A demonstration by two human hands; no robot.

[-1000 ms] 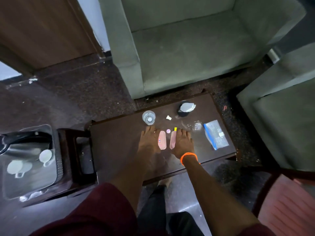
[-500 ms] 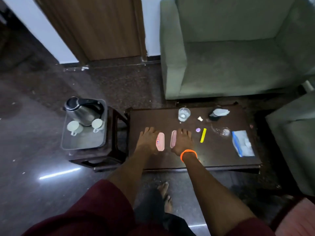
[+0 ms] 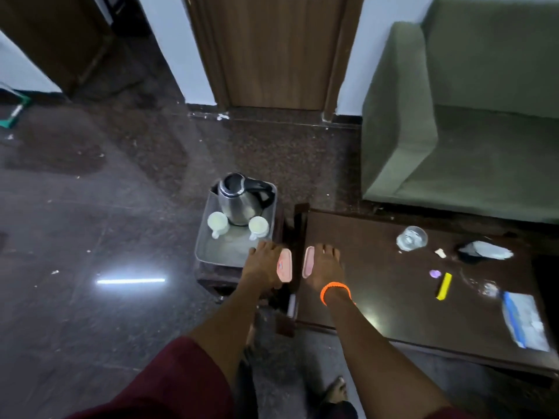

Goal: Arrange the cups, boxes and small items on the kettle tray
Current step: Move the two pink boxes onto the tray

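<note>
My left hand (image 3: 262,264) grips a pink box (image 3: 284,265) with a small red mark, over the near right corner of the metal kettle tray (image 3: 208,252). My right hand (image 3: 326,265), with an orange wristband, grips a second pink box (image 3: 308,262) above the left end of the dark table (image 3: 378,291). On the tray stand a steel kettle (image 3: 240,198) and two white cups (image 3: 217,223) (image 3: 258,227). A glass (image 3: 412,238), a purple bit (image 3: 434,273), a yellow stick (image 3: 443,285) and a blue-white packet (image 3: 524,323) lie on the table.
The tray rests on a low dark stand left of the table. A black and white object (image 3: 484,251) and a small white piece (image 3: 440,253) lie at the table's far side. A green sofa (image 3: 453,131) stands behind it, a wooden door (image 3: 272,49) beyond the floor.
Both hands have lifted off the table's middle and moved left with the pink boxes. The left hand now hangs over the tray's corner. The view has swung left.
</note>
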